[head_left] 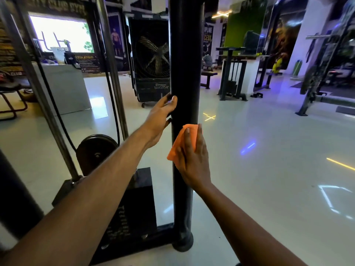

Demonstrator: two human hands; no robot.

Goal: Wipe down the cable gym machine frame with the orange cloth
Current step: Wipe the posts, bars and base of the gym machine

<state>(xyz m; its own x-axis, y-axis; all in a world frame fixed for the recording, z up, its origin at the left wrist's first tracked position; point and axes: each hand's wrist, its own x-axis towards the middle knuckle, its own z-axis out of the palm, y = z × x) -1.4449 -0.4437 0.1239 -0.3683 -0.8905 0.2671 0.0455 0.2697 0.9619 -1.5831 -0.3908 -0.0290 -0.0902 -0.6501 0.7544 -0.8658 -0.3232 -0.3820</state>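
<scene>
1. The orange cloth (pixel 189 138) looks thin, soft and light, so I'd guess it bunches easily; best kept flat under the palm, which is how the right hand (pixel 192 160) has it, fingers straight and together, pressing it on the black frame post (pixel 184 64).
2. The left hand (pixel 160 120) grips the post just above the cloth, fingers curled round it.
3. Count: one cloth, one post, two hands, one pulley wheel (pixel 96 150) left of the post.
</scene>
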